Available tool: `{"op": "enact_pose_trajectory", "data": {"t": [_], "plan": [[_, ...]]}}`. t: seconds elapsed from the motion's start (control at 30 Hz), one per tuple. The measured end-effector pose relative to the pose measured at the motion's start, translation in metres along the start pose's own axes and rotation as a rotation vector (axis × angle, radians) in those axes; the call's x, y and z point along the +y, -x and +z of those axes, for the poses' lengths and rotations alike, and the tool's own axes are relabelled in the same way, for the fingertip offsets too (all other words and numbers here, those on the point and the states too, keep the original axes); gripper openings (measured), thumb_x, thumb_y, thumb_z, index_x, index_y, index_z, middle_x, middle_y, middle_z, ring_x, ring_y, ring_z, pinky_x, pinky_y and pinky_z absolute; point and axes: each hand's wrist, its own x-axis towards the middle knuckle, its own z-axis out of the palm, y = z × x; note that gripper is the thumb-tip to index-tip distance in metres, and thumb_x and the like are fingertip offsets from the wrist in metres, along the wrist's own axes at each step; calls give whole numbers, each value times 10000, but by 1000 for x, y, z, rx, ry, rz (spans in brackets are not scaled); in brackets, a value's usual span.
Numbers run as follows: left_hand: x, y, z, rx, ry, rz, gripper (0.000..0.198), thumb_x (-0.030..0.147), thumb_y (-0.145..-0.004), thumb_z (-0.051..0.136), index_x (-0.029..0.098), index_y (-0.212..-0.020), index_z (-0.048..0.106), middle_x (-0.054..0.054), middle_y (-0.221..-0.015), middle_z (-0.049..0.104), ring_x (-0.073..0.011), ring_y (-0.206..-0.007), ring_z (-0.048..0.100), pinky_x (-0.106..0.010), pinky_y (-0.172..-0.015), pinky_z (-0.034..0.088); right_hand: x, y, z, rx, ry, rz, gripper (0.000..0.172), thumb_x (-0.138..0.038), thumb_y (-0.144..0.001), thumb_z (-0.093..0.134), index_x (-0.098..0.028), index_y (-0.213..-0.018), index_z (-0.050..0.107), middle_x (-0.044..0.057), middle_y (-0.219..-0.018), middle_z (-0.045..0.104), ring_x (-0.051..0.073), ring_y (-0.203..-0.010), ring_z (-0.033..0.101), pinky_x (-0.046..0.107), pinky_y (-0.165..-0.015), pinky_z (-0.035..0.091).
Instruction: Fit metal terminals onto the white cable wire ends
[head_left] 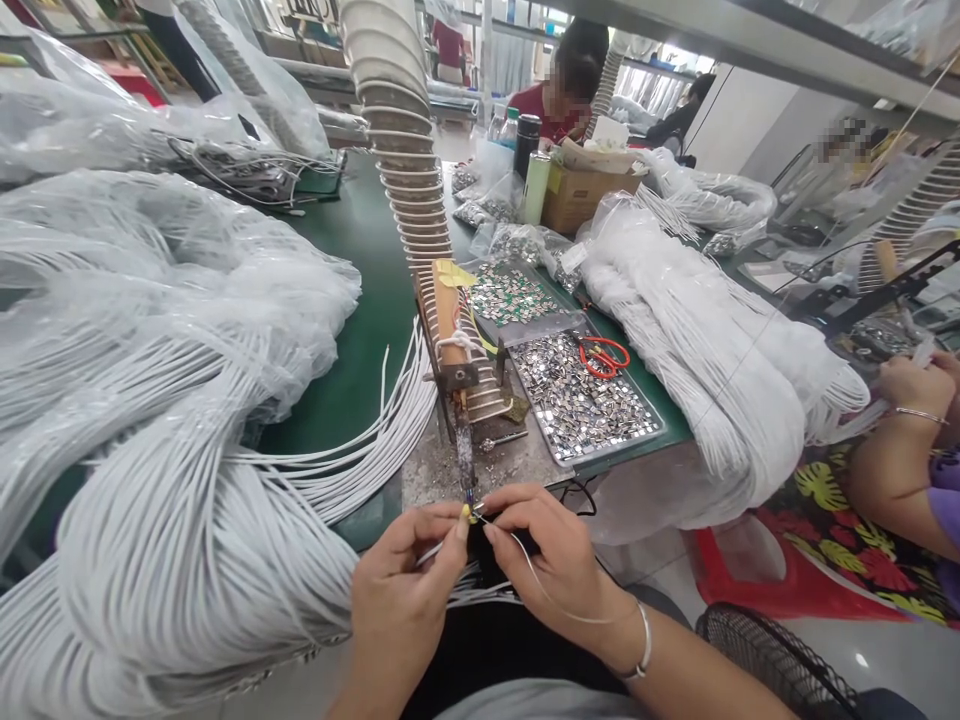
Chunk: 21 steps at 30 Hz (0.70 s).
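In the head view, a soldering iron (465, 465) with a wooden handle (448, 315) is clamped upright at the table edge, tip pointing down. Just left of the tip, my left hand (409, 580) is closed, thumb and finger pinching the end of a white cable (429, 553). A tiny yellow piece (466, 513) shows at those fingertips. My right hand (551, 555) pinches a thin solder wire (534, 572), which trails back over the wrist. Both sets of fingertips meet under the iron's tip, and a small metal part (478, 508) there is too small to make out.
Bundles of white cable (195, 530) fill the left side; another bagged bundle (690, 340) lies right. Trays hold metal connectors (585, 390) and green circuit boards (514, 292). Red-handled scissors (604, 357) rest on the connectors. A ribbed hose (397, 130) hangs overhead. A co-worker's hands (915, 390) are at right.
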Motion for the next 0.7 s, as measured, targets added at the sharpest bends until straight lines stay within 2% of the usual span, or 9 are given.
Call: {"op": "enact_pose_trajectory", "data": {"t": [0.17, 0.43, 0.7], "plan": [[3, -1, 0, 1, 19, 6, 141, 226, -750, 730, 234, -613, 695, 2, -772, 775, -141, -695, 740, -141, -612, 570, -2, -4, 0, 6, 4, -15, 123, -41, -889, 596, -162, -878, 610, 112, -895, 701, 175, -904, 695, 247, -813, 575], [-5, 1, 0, -11, 91, 3, 140, 226, -784, 740, 238, -655, 686, 11, -813, 781, -133, -764, 729, -149, -688, 565, -4, -5, -2, -4, 2, -1, 117, -48, -895, 595, -162, -875, 611, 115, -895, 703, 176, -900, 698, 255, -806, 579], [-26, 8, -3, -31, 129, -143, 177, 289, -794, 755, 230, -654, 664, -3, -835, 777, -157, -852, 714, -185, -762, 558, 8, 10, 2, -58, -16, 34, 102, -60, -898, 591, -159, -892, 617, 141, -966, 707, 191, -978, 697, 277, -845, 582]]}}
